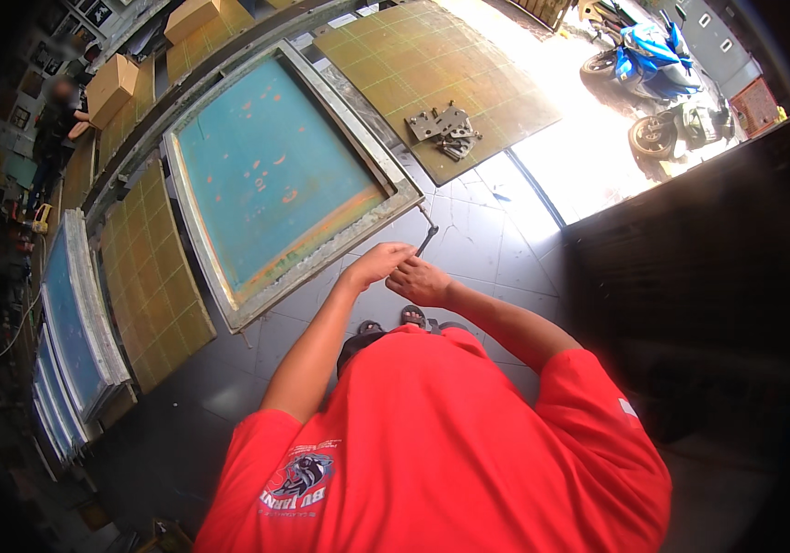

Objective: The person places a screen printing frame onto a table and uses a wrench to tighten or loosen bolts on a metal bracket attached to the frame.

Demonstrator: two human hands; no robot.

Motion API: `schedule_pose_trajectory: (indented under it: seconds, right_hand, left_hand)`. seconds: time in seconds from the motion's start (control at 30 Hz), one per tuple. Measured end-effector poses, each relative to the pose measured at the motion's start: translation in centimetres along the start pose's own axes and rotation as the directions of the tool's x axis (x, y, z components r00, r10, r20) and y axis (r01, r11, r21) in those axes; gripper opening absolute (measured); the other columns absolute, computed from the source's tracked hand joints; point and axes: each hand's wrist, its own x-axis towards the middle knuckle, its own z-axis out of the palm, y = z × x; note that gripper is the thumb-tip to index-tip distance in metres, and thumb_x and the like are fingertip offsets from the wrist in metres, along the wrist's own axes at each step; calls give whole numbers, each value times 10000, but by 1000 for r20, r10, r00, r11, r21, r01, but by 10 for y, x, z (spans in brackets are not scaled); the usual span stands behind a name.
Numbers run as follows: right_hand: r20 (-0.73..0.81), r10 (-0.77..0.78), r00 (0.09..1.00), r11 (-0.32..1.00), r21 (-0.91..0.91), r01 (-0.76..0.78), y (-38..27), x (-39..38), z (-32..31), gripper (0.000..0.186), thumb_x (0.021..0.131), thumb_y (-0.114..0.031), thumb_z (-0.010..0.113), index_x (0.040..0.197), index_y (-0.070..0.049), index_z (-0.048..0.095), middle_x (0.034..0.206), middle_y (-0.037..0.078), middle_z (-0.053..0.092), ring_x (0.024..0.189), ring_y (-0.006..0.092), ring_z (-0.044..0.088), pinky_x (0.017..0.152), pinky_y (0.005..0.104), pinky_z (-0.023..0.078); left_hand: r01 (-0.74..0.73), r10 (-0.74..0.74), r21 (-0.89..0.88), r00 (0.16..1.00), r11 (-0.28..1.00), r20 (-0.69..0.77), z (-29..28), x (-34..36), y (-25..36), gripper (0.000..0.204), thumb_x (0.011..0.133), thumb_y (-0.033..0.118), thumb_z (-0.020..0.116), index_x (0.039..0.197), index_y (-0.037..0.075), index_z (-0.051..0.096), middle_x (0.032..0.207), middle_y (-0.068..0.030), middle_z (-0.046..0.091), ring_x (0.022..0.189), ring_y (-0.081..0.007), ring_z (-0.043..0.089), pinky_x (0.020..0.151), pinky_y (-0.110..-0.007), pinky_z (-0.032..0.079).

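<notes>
My left hand [382,264] and my right hand [423,282] meet in front of my body, with their fingers closed close together. A dark wrench [427,241] sticks up from between them, its lower end hidden by the fingers. Its head is at a thin bolt [424,214] that juts from the near right corner of a screen printing frame [321,247]. The frame has a grey metal border and a blue-green mesh [266,166] with orange marks. Past the corner, metal plates and bolts [446,129] lie heaped on a yellowish board.
Yellowish gridded boards [450,64] flank the frame on both sides. More blue screens [77,304] stand at the left. Cardboard boxes [111,90] and another person [58,120] are at the far left. Motorcycles [658,60] are parked outside at the upper right. A dark wooden panel [681,221] stands to the right.
</notes>
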Motion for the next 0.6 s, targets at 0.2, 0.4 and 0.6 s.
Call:
schedule_pose_trajectory:
  seconds: [0.2,0.4,0.6]
  right_hand:
    - [8,33,999,990,139,-33,9,-20,15,305,893,-164,483,1161,-64,590,1177,102,591,1175,274,519,1052,418,361]
    - [-95,729,678,573,626,-529,-39,-38,7,295,922,-284,540,1108,-60,592,1116,115,585,1103,296,540,946,401,405]
    - [830,184,526,-975,88,203,-16,-26,35,609,984,-528,413,1280,4,424,1238,177,531,1093,257,565,910,417,467]
  left_hand:
    - [-148,334,438,860,887,-385,46,45,25,258,863,223,662,952,-19,669,838,-179,686,730,-299,649,666,-366,490]
    - [-190,440,486,763,853,-474,54,35,25,237,864,211,656,822,-22,659,682,-193,633,578,-314,600,554,-390,438]
    - [-214,440,454,758,865,-481,56,38,18,226,873,200,647,812,-18,661,643,-183,618,530,-268,580,524,-383,419]
